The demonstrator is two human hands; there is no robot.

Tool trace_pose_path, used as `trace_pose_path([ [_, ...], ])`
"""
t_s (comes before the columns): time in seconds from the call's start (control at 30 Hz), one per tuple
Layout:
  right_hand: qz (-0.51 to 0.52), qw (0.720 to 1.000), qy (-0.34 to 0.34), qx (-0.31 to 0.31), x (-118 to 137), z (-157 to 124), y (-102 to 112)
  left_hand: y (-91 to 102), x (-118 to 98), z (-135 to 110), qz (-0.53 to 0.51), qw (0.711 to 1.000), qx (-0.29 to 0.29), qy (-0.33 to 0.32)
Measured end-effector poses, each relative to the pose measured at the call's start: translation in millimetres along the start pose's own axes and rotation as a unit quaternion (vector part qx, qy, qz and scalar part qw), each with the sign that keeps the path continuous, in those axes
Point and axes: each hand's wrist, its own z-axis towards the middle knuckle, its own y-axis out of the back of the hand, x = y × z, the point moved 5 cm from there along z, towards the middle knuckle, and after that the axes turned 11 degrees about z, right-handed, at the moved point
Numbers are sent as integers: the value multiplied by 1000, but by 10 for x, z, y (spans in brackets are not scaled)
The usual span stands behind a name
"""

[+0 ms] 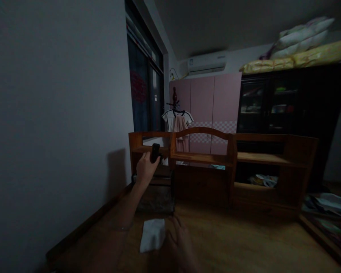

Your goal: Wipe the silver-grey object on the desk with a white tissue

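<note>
The left hand (146, 167) is stretched out ahead to the left end of the wooden shelf unit (204, 157) that stands at the back of the desk (244, 242). Its fingers are closed round a small dark object (155, 152), held upright at the level of the leftmost compartment's shelf board; the room is dim, so what the object is cannot be made out, and whether it touches the board is unclear. Below that hand, under the shelf, sits a dark boxy block (156, 199) on the desk.

The right hand (177, 242) is low and close to the camera, badly blurred, so how far its fingers are spread cannot be told. It lies just beside a white folded cloth (152, 235) that rests flat on the desk, possibly touching the cloth's right edge.

Behind the shelf unit, a light garment (177, 121) hangs on a stand in front of a pink wardrobe (213, 98), with an air conditioner (207, 62) on the wall above. To the right stands a dark cabinet (287, 106) (bedding (298, 41) is piled on top of it). A dark window (144, 94) fills the wall on the left
</note>
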Motion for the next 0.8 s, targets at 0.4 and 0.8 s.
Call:
trace_pose_path([
  [0.4, 175, 981, -74, -46, 71, 97, 1091, 1261, -656, 789, -132, 969, -196, -70],
  [0.8, 779, 618, -100, 37, 1040, 212, 1379, 1124, -1185, -1064, -495, 838, -197, 119],
])
